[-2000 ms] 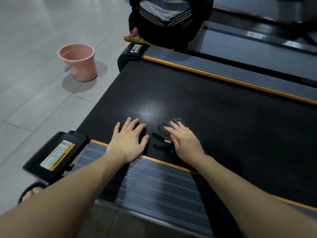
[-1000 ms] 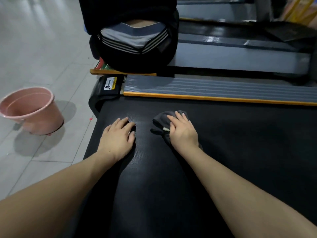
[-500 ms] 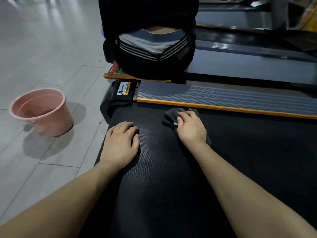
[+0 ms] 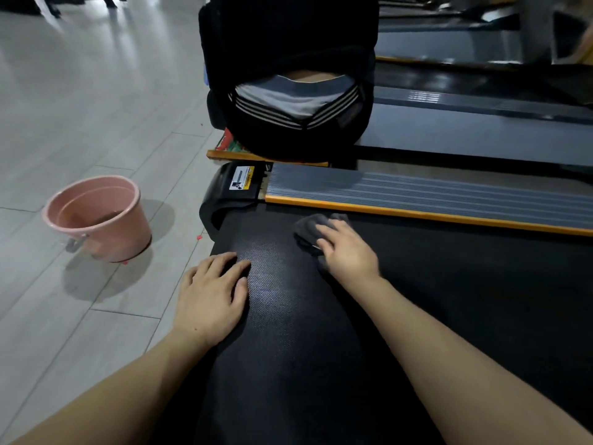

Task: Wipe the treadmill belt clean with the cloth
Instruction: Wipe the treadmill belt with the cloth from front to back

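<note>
The black textured treadmill belt (image 4: 433, 300) fills the lower right of the head view. A dark grey cloth (image 4: 309, 228) lies on the belt close to its far edge, just short of the orange-edged grey side rail (image 4: 417, 195). My right hand (image 4: 346, 252) presses flat on the cloth and covers most of it. My left hand (image 4: 211, 295) rests palm down on the belt's left end, fingers slightly apart, holding nothing.
A pink bucket (image 4: 99, 218) stands on the grey tiled floor left of the treadmill. Another person in dark clothes (image 4: 288, 91) crouches just beyond the far rail. A black end cap with a warning label (image 4: 237, 184) sits at the belt's far left corner. More treadmills (image 4: 481, 123) lie behind.
My right hand has pushed the cloth across the belt from the near side up to the far rail. My left hand stayed flat on the belt. The view shifted forward with the reach.
</note>
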Tool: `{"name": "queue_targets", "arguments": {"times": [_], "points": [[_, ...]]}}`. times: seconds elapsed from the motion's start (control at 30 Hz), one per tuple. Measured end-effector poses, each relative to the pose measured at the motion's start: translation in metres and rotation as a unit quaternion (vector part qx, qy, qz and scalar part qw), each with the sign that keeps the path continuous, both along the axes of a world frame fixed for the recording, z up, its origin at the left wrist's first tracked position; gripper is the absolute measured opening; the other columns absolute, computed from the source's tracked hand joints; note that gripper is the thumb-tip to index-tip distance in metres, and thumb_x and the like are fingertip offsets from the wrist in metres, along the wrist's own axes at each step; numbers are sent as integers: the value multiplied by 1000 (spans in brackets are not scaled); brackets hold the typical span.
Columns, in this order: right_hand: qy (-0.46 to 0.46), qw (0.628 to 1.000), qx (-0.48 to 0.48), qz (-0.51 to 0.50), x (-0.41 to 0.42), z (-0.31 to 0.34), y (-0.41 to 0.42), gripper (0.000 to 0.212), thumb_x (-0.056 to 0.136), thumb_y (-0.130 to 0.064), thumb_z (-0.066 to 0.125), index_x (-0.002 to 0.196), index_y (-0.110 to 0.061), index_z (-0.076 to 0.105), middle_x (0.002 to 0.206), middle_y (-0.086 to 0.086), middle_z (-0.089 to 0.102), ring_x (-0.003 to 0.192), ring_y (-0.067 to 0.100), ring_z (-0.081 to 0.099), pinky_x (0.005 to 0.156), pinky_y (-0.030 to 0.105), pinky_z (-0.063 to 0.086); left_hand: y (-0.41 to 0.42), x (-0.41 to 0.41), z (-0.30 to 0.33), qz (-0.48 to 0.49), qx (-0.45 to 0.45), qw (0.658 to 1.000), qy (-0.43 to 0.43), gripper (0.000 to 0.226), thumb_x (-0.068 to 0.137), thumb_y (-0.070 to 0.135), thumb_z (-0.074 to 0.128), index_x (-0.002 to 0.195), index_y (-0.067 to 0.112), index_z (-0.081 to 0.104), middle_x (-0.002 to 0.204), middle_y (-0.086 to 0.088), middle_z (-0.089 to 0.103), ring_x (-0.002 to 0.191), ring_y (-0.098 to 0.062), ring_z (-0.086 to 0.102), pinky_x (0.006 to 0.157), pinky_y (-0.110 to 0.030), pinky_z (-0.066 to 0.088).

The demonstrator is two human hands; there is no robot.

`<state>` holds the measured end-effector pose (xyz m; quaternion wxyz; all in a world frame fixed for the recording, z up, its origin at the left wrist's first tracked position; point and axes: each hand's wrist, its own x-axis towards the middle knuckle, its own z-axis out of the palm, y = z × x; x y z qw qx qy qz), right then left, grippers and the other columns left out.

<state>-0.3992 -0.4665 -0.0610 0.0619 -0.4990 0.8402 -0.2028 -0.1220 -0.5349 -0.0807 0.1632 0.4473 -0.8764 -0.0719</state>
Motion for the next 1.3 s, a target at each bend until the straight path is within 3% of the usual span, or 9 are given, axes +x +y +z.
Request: {"name": "queue_targets", "arguments": {"times": [0.2, 0.4, 0.53, 0.7, 0.9, 1.03, 1.17, 1.23, 1.3], "points": [[7, 992, -49, -117, -20, 1, 29, 38, 99, -28, 53, 136, -24, 59, 151, 1, 46, 142, 18, 36, 113, 31, 24, -1, -5, 2, 46, -1, 999, 22, 41, 94, 44, 37, 124, 35, 63, 132, 13, 56, 127, -11, 47, 111, -41, 30], [19, 994, -49, 91, 56, -2, -73, 36, 99, -31, 53, 134, -33, 60, 147, -8, 50, 138, 16, 41, 111, 30, 31, -3, -2, 1, 57, 7, 998, 30, 48, 85, 42, 41, 127, 36, 63, 139, 12, 55, 129, -10, 48, 114, -47, 30], [18, 988, -46, 146, 69, -2, -105, 35, 100, -33, 53, 134, -34, 60, 146, -10, 50, 137, 14, 42, 112, 34, 36, -4, -3, 0, 54, 5, 998, 16, 51, 84, 44, 41, 128, 35, 64, 141, 11, 55, 130, -11, 47, 113, -49, 31], [11, 989, -43, 141, 32, -1, -61, 33, 99, -37, 54, 130, -41, 61, 146, -17, 49, 136, 6, 42, 110, 31, 37, -2, -6, 3, 45, 1, 999, 1, 51, 84, 45, 42, 129, 33, 63, 140, 10, 55, 132, -12, 47, 113, -50, 31], [6, 994, -74, 86, 2, 1, -26, 31, 96, -31, 61, 126, -38, 66, 143, -12, 54, 134, 12, 49, 108, 36, 42, 0, -8, 4, 31, -10, 999, -14, 47, 85, 45, 41, 124, 31, 63, 136, 9, 56, 128, -16, 48, 110, -52, 32], [-5, 971, -105, 213, 32, -2, 41, 29, 92, -24, 68, 121, -30, 70, 134, -8, 63, 129, 9, 54, 107, 34, 45, 2, -7, 7, 17, -14, 999, -24, 40, 87, 43, 44, 121, 35, 63, 134, 11, 56, 128, -15, 47, 113, -53, 28], [-26, 927, -82, 365, 45, 1, 102, 30, 98, -25, 61, 127, -30, 66, 140, -12, 56, 135, 6, 46, 113, 25, 36, 2, -6, 8, 6, -25, 999, -19, 39, 87, 42, 45, 120, 37, 65, 131, 13, 58, 129, -12, 47, 114, -53, 26], [-13, 927, -70, 369, 22, 1, 79, 29, 98, -21, 60, 126, -27, 67, 140, -8, 57, 134, 9, 48, 113, 25, 35, 2, -7, 8, 0, -24, 999, -27, 40, 88, 43, 44, 121, 38, 65, 130, 13, 58, 129, -12, 48, 114, -54, 25], [28, 953, -88, 289, -16, 0, 40, 29, 97, -20, 60, 125, -26, 68, 138, -2, 60, 132, 15, 51, 113, 22, 32, 2, -8, 6, -3, -23, 999, -24, 40, 88, 44, 44, 121, 39, 64, 130, 14, 58, 129, -12, 48, 115, -54, 25]]}}
